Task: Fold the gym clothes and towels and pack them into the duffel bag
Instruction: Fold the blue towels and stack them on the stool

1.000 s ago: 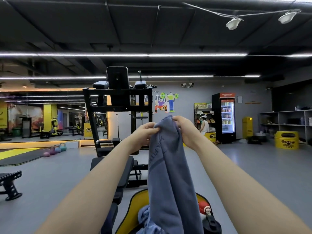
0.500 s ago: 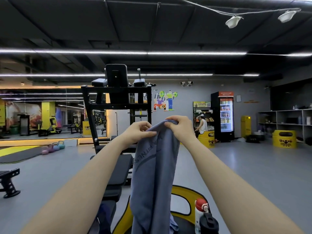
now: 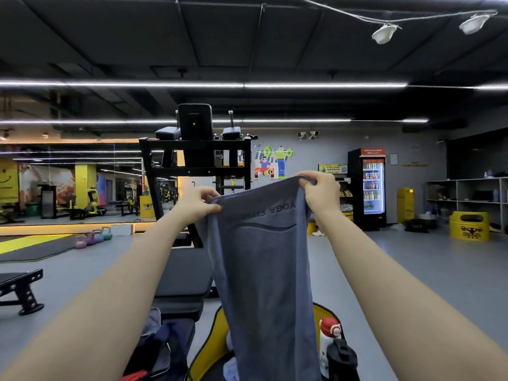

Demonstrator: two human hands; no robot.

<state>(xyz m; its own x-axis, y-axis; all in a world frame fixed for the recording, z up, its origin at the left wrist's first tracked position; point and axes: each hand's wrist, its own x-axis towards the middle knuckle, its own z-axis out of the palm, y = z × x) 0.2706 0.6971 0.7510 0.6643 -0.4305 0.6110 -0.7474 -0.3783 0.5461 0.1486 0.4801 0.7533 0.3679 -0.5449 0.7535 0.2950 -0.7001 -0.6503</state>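
Note:
A blue-grey towel with dark lettering hangs lengthwise in front of me, held up at arm's length. My left hand pinches its top left corner and my right hand pinches its top right corner, so the top edge is spread between them. The towel's lower end drops out of view at the bottom. Behind it lies a yellow-rimmed black surface with a bit of pale blue cloth on it. A dark blue duffel bag sits at the bottom left, on the end of a black bench.
A white bottle with a red cap and a black bottle stand at the lower right of the towel. A black dip station rises behind the bench. Kettlebells, a drinks fridge and yellow bins line the gym's far side.
My hands have moved apart, the right one going right, and the bunched towel top has spread out wide. The lettering on the towel now shows.

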